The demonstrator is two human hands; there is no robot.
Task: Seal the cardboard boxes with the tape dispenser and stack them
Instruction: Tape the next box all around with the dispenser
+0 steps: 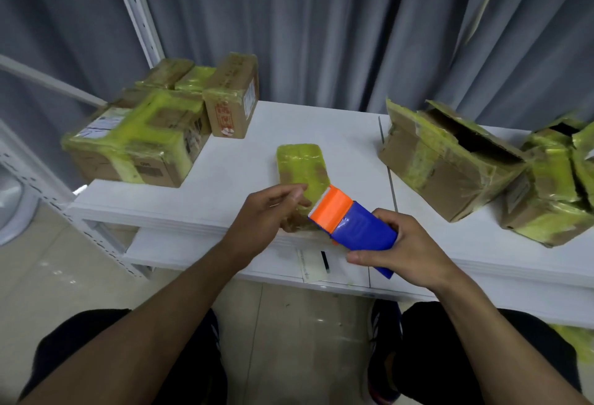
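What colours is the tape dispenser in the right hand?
Tape dispenser: blue body, orange head; head view.

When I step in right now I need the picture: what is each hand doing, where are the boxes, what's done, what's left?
Left hand holds the small box at the table's near edge. Right hand grips the tape dispenser, its orange head at that box's near end.
Done: taped boxes sit grouped at the table's left.
Left: finish the small box, seal the open boxes on the right, stack all.
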